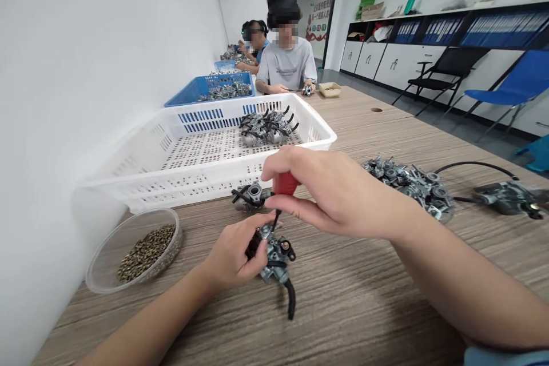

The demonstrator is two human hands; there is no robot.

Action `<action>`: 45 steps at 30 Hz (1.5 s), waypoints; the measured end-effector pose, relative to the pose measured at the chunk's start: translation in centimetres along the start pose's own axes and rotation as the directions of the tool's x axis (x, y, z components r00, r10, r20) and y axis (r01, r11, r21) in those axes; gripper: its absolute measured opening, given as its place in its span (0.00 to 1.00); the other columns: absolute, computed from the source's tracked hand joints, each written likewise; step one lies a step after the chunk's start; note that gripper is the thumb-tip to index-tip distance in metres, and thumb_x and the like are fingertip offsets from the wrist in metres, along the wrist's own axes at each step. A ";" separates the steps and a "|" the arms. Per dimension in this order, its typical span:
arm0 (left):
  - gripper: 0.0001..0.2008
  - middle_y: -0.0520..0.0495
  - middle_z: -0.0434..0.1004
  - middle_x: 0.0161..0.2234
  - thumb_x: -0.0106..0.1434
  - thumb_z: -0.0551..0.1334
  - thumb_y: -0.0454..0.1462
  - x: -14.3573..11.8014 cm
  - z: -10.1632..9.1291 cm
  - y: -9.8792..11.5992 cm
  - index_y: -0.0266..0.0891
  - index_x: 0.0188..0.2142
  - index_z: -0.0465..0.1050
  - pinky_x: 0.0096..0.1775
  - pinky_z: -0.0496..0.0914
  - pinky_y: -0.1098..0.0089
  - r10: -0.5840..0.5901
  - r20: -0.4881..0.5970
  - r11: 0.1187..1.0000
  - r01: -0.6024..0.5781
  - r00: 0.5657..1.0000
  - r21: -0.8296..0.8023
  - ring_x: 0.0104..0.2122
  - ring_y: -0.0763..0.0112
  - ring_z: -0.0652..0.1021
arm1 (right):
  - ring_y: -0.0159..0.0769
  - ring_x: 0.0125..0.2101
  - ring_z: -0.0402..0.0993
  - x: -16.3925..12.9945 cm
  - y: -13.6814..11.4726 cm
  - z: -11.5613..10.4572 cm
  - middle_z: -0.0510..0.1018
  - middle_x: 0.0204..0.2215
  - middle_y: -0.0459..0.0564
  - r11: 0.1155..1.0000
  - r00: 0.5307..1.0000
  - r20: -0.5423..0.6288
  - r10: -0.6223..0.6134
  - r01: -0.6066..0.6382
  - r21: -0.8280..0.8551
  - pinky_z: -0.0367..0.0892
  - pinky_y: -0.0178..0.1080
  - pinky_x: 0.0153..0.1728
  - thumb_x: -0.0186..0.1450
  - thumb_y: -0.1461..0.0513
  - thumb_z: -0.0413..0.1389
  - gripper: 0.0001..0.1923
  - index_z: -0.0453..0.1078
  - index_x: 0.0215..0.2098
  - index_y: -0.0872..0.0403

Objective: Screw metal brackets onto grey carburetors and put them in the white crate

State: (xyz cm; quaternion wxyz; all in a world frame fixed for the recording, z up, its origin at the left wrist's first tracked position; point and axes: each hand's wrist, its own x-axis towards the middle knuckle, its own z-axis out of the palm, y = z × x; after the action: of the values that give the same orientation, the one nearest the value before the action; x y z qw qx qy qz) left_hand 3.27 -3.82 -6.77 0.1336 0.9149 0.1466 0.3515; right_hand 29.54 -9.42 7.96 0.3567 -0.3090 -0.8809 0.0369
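Note:
My right hand (317,191) is closed around the red handle of a screwdriver (286,183), whose dark shaft points down at a carburetor. That carburetor (277,254) rests on the table with a black hose sticking out toward me. My left hand (240,249) grips its left side, fingers and thumb wrapped over it. The screwdriver's tip meets the carburetor's top near my left fingertips; the exact spot is hidden. Just behind lies another carburetor (247,197) with a black hose, against the white basket (206,180).
A clear plastic bowl (175,240) of small brass-coloured screws (146,254) stands at left. Right of my hand is a heap of metal parts (407,183), then a carburetor with a long hose (508,197). Carburetors (268,126) fill part of the basket. A person (287,63) sits opposite.

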 end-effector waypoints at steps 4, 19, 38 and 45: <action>0.20 0.46 0.89 0.43 0.73 0.56 0.31 -0.2 -0.2 -0.7 0.42 0.62 0.69 0.42 0.84 0.66 -0.041 0.026 0.999 0.042 0.999 -0.030 0.35 0.63 0.89 | 0.38 0.37 0.75 0.8 -0.2 0.9 0.81 0.44 0.50 0.999 0.999 -0.002 -0.034 0.034 -0.012 0.66 0.41 0.38 0.85 0.61 0.54 0.07 0.67 0.59 0.54; 0.12 0.39 0.84 0.44 0.82 0.54 0.40 -2.0 0.7 -1.0 0.40 0.53 0.75 0.54 0.82 0.58 -0.102 0.255 0.978 0.144 0.962 -0.150 0.48 0.55 0.85 | 0.34 0.37 0.76 3.9 0.2 0.6 0.81 0.45 0.45 0.980 0.983 0.184 0.003 -0.040 0.194 0.70 0.38 0.37 0.83 0.59 0.58 0.14 0.65 0.65 0.49; 0.15 0.39 0.83 0.49 0.78 0.56 0.34 -2.6 1.4 -0.3 0.40 0.62 0.67 0.48 0.81 0.59 -0.101 0.233 0.973 0.145 0.967 -0.182 0.43 0.55 0.85 | 0.38 0.37 0.77 4.0 -0.2 -0.5 0.84 0.41 0.44 0.989 0.983 0.181 0.010 -0.036 0.142 0.69 0.40 0.37 0.83 0.51 0.56 0.10 0.70 0.54 0.47; 0.21 0.37 0.82 0.51 0.77 0.55 0.35 -1.7 1.4 0.0 0.38 0.67 0.62 0.51 0.82 0.56 -0.026 0.173 0.984 0.055 0.985 -0.167 0.45 0.54 0.84 | 0.44 0.40 0.80 3.1 -1.4 -1.3 0.85 0.44 0.48 0.973 0.956 0.262 0.134 -0.177 0.147 0.75 0.44 0.41 0.77 0.61 0.53 0.11 0.67 0.57 0.46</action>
State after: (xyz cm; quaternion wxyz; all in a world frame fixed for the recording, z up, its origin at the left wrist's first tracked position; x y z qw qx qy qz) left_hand 3.02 -4.68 -8.81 0.2308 0.9236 0.1225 0.2806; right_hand 27.88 -8.98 11.20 0.2636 -0.3390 -0.8854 0.1779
